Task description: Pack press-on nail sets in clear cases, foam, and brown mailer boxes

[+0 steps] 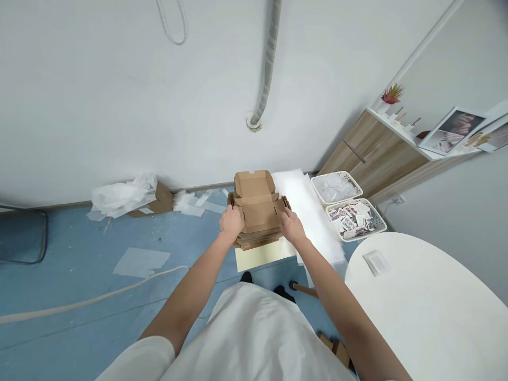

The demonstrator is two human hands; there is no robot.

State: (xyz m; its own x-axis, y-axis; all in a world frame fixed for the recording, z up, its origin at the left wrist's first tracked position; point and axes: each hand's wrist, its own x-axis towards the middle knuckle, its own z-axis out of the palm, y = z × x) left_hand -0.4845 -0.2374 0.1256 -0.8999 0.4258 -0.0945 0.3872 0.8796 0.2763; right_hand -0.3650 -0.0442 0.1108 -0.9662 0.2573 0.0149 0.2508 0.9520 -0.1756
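Observation:
In front of me lies a stack of flattened brown cardboard boxes (260, 216), the top one with its lid part spread away from me toward the wall. My left hand (231, 221) has its fingers wrapped round the left edge of the stack. On the opposite side my right hand (291, 225) grips the right edge, its fingertips partly hidden by the cardboard. How many layers each hand holds I cannot tell. Beneath the stack a pale yellow sheet (262, 256) sticks out toward me.
White sheets (307, 211) lie right of the stack. Beyond are a basket of clear bags (336, 188) and a basket of printed cards (356, 219). A round white table (428, 307) stands at my right, a wooden cabinet (373, 145) behind. Plastic wrap (125, 196) and an open carton (159, 201) lie left.

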